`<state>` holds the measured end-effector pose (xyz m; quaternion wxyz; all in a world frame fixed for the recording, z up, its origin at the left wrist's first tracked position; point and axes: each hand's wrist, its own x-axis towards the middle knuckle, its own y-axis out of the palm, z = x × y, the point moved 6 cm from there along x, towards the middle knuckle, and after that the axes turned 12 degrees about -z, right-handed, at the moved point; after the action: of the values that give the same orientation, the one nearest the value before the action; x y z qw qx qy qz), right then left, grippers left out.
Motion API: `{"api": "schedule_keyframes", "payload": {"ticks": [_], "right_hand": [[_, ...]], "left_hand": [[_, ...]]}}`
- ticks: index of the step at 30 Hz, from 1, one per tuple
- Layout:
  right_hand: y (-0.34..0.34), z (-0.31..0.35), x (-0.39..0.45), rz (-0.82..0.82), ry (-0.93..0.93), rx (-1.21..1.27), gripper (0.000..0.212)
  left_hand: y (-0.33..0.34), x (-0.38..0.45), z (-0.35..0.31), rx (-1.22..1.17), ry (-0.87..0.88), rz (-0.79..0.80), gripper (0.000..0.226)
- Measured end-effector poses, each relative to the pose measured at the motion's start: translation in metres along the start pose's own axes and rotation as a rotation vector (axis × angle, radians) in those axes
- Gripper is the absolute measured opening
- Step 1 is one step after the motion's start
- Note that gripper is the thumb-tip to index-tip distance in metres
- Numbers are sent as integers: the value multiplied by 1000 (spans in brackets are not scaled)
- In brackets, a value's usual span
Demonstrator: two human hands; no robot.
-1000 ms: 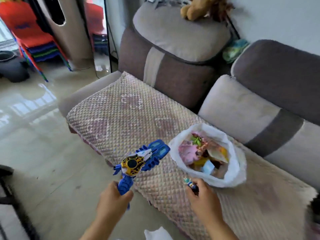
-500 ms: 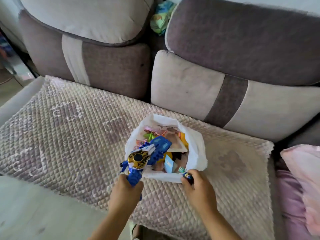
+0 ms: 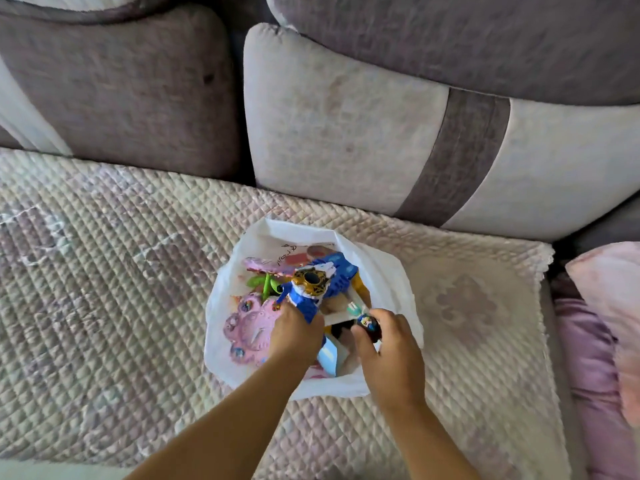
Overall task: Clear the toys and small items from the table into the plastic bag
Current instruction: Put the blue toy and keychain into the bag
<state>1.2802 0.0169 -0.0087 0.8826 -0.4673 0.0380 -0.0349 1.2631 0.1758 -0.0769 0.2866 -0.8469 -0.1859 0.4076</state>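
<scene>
A white bag [image 3: 391,271] is sitting open on a quilted cover [image 3: 104,289] in front of grey sofa cushions [image 3: 346,133], a pink pillow [image 3: 609,306] lying to the bag's right. Inside, a pink toy [image 3: 249,330] and a green one [image 3: 265,284] are crowding the bag's left side. The left hand [image 3: 294,336] is gripping a blue toy [image 3: 322,284], now over the bag's mouth rather than left of it as a second ago. The right hand [image 3: 391,355], likewise arriving above the bag, is pinching a small figure [image 3: 367,325].

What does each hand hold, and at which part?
Left hand grips the blue toy by its handle. Right hand pinches a small figure; which part cannot be told.
</scene>
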Motion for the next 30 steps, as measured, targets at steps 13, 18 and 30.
{"api": "schedule_keyframes", "payload": {"ticks": [13,18,30], "right_hand": [[50,-5,7,-29,75,-85,29],[60,18,13,-56,-29,-66,31],[92,63,1,31,-245,-235,30]], "left_hand": [[-36,14,18,73,327,-34,36],[-44,12,44,72,255,-57,35],[-84,21,75,37,218,-158,36]]}}
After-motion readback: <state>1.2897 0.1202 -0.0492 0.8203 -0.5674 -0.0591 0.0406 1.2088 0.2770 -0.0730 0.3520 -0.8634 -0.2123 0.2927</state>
